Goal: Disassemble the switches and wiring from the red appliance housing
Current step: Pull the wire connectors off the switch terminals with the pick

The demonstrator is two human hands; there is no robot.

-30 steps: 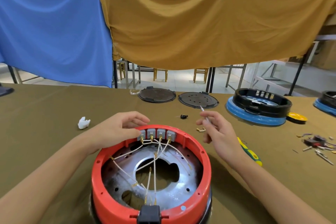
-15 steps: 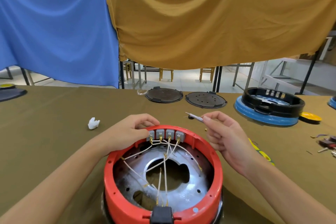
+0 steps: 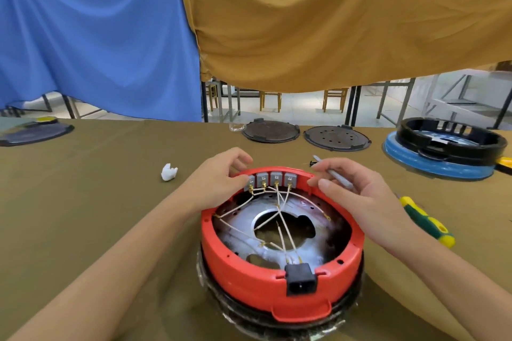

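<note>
Red housing sits upside-down on the table, open side up, centred between both forearms. Four grey switches in a row on the far inner rim, white wires fanning from their terminals across the metal plate to the black power socket on the near rim. Left hand: grip curled over the far-left rim, thumb pressing the leftmost switch, other fingers wrapped over the outer edge, so holding housing and switch together. Right hand: grip narrow, a thin grey tool lying across the fingers with its tip poking out past the far side; fingertips just right of the rightmost switch, at the rim; cannot tell if they touch it. Right of the right grip: yellow-green screwdriver lying on the table. Left of the left grip: small white crumpled piece. Beyond both grips: small black part just past the tool tip, then two dark round plates side by side, and further right a black-and-blue housing. Blue cloth and mustard cloth hang behind the table.
</note>
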